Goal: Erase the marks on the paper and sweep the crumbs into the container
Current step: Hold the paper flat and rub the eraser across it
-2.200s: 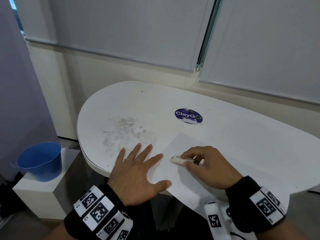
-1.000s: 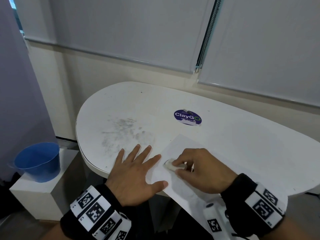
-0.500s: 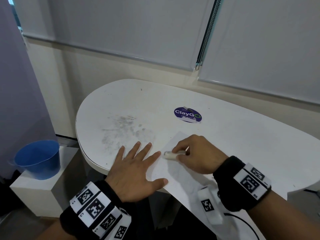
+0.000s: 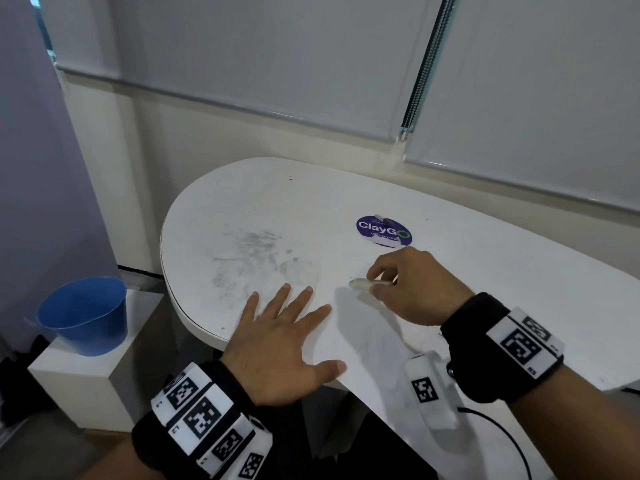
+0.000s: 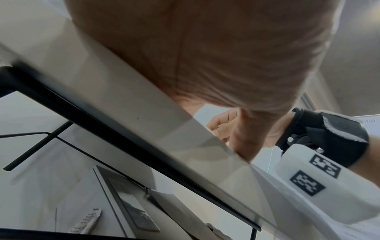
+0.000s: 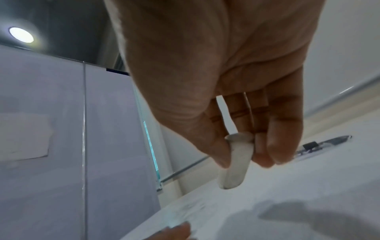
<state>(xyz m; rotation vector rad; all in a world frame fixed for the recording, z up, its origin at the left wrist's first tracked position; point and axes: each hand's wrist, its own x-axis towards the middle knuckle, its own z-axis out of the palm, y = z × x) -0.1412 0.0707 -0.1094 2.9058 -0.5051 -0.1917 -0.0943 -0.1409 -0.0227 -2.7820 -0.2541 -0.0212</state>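
Note:
A white sheet of paper (image 4: pixel 377 337) lies on the white table (image 4: pixel 485 258), one corner hanging over the near edge. My left hand (image 4: pixel 280 337) lies flat with spread fingers, pressing the paper's left edge. My right hand (image 4: pixel 408 289) pinches a small white eraser (image 4: pixel 363 283) between thumb and fingers, just over the paper's far corner. In the right wrist view the eraser (image 6: pixel 236 160) sticks out below the fingertips (image 6: pixel 265 155), slightly above the surface. A blue bucket (image 4: pixel 83 315) stands on a low white block left of the table. I cannot make out any crumbs.
Grey smudges (image 4: pixel 252 258) mark the tabletop left of the paper. A purple round sticker (image 4: pixel 383 231) sits behind my right hand. Roller blinds and a wall close the far side. The white block (image 4: pixel 93 386) under the bucket stands below the table's left end.
My right hand has carried the eraser from the paper's left middle toward its far corner, away from me. The left hand has stayed flat on the paper's edge.

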